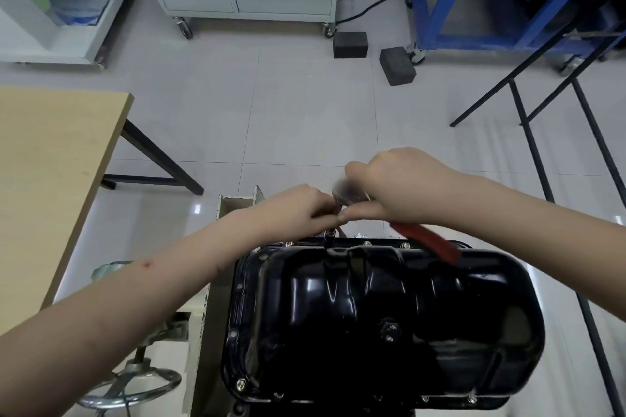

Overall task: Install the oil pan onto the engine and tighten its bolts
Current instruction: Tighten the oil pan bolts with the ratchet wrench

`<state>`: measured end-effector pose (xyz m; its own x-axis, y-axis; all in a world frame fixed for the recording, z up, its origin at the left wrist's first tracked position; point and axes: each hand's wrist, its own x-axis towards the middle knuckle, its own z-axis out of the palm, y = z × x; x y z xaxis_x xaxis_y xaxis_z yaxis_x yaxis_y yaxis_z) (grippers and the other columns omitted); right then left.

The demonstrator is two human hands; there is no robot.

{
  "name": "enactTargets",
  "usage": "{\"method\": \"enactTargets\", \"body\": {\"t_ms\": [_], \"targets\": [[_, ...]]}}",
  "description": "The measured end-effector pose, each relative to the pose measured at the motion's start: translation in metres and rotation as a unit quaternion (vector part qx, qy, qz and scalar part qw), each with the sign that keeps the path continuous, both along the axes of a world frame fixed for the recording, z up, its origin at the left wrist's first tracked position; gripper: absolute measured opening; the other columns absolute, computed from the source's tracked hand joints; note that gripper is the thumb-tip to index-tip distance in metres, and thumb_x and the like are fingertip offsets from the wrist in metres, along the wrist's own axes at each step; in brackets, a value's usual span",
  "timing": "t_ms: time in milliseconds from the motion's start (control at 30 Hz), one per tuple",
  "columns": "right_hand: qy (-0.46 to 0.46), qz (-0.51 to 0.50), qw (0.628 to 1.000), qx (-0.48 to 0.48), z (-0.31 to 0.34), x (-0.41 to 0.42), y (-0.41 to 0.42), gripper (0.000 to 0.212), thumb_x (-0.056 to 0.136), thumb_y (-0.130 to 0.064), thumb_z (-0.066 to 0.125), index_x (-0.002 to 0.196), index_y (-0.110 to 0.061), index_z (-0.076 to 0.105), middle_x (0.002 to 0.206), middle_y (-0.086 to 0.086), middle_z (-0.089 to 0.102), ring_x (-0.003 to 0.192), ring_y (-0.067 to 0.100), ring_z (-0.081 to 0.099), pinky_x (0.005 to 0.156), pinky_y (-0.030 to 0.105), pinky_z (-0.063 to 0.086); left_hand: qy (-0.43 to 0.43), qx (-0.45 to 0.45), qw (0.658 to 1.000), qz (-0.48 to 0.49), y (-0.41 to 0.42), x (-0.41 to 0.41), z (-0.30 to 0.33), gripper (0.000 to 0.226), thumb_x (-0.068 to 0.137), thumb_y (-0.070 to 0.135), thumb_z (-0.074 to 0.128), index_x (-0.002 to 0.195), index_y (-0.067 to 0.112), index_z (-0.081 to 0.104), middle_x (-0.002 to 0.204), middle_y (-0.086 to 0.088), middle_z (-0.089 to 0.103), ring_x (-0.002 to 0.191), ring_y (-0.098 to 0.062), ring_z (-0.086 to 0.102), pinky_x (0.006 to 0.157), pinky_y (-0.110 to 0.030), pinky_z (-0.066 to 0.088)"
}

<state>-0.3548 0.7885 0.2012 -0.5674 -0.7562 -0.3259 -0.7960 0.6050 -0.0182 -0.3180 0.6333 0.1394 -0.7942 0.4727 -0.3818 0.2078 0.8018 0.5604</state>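
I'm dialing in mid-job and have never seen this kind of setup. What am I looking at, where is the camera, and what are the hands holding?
There is one picture, from a camera on the worker's head, looking down. The glossy black tub is the oil pan, already sitting on the engine, which is mounted on a stand with a metal handwheel. Small bolts ring its rim. The right hand grips a red-handled ratchet; the left hand steadies its socket extension on a bolt at the far edge. A wooden table stands to the left.
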Motion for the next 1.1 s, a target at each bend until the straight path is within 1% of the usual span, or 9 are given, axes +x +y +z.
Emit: {"method": "enactTargets", "body": {"t_ms": [100,300,467,567,667,767,900,1000,1100], "targets": [[0.005,-0.001,1.0,-0.024,-0.004,0.004,0.0,0.037,0.087,-0.057,0.042,0.089,-0.021,0.036,0.079,0.0,0.055,0.064,0.022,0.039,0.047,0.029,0.02,0.022,-0.017,1.0,0.003,0.002,0.001,-0.003,0.038,0.095,0.03,0.045,0.064,0.008,0.048,0.056,-0.007,0.046,0.049,-0.014,0.036,0.051,-0.025,0.024],[-0.022,0.132,0.99,-0.037,0.002,-0.001,0.002,0.022,0.093,-0.028,0.044,0.113,-0.023,0.052,0.11,-0.008,0.057,0.107,0.014,0.047,0.079,0.029,0.039,0.026,-0.008,0.997,-0.068,0.004,0.006,-0.004,0.027,0.097,0.022,0.043,0.1,0.0,0.059,0.097,-0.019,0.063,0.085,-0.032,0.054,0.068,-0.027,0.032],[0.012,0.071,0.997,0.02,0.005,0.006,-0.006,0.033,0.089,-0.054,0.043,0.086,-0.021,0.041,0.086,-0.002,0.056,0.071,0.022,0.046,0.046,0.027,0.02,0.022,-0.029,0.999,-0.04,-0.001,0.009,-0.006,0.032,0.097,0.03,0.041,0.095,0.002,0.057,0.085,-0.017,0.063,0.073,-0.026,0.051,0.062,-0.028,0.032],[0.014,0.037,0.999,0.01,0.004,0.013,-0.007,0.041,0.089,-0.059,0.037,0.075,-0.021,0.028,0.079,-0.007,0.05,0.064,0.022,0.037,0.046,0.026,0.017,0.037,-0.063,0.997,-0.028,0.003,0.008,-0.01,0.033,0.096,0.027,0.039,0.1,0.001,0.057,0.092,-0.019,0.063,0.081,-0.03,0.055,0.06,-0.026,0.027],[-0.002,0.058,0.998,-0.029,0.003,0.013,-0.001,0.025,0.093,-0.047,0.039,0.088,-0.023,0.037,0.099,-0.002,0.058,0.089,0.021,0.053,0.06,0.03,0.034,0.023,-0.031,0.999,-0.035,0.004,0.01,-0.01,0.029,0.097,0.025,0.038,0.101,0.002,0.056,0.092,-0.017,0.062,0.085,-0.031,0.055,0.065,-0.027,0.031],[-0.013,0.134,0.99,-0.03,0.004,0.009,0.001,0.016,0.095,-0.029,0.041,0.107,-0.023,0.048,0.108,-0.007,0.057,0.106,0.016,0.049,0.081,0.032,0.042,0.001,-0.009,0.998,-0.068,0.008,0.01,-0.006,0.03,0.098,0.025,0.037,0.098,0.002,0.056,0.092,-0.015,0.062,0.087,-0.032,0.055,0.074,-0.032,0.04],[0.011,0.095,0.995,-0.009,0.003,0.008,-0.001,0.026,0.091,-0.049,0.042,0.093,-0.024,0.045,0.093,-0.003,0.059,0.082,0.022,0.052,0.05,0.027,0.025,-0.013,-0.02,0.998,-0.05,0.005,0.009,-0.003,0.028,0.098,0.026,0.037,0.093,0.004,0.054,0.079,-0.01,0.056,0.072,-0.025,0.048,0.064,-0.028,0.033],[0.035,0.037,0.999,-0.003,0.003,0.013,-0.005,0.043,0.086,-0.064,0.035,0.083,-0.021,0.035,0.072,-0.003,0.05,0.065,0.022,0.036,0.045,0.025,0.016,0.006,-0.048,0.998,-0.026,0.003,0.009,-0.004,0.03,0.097,0.027,0.039,0.091,0.003,0.055,0.075,-0.011,0.054,0.068,-0.022,0.044,0.057,-0.025,0.024],[0.021,0.042,0.998,-0.04,-0.001,0.016,-0.004,0.036,0.089,-0.058,0.036,0.084,-0.022,0.031,0.086,0.0,0.058,0.066,0.02,0.036,0.048,0.029,0.021,0.016,-0.04,0.999,-0.026,0.004,0.011,-0.008,0.027,0.097,0.022,0.039,0.098,0.001,0.056,0.091,-0.019,0.061,0.081,-0.029,0.053,0.061,-0.024,0.027]]}}
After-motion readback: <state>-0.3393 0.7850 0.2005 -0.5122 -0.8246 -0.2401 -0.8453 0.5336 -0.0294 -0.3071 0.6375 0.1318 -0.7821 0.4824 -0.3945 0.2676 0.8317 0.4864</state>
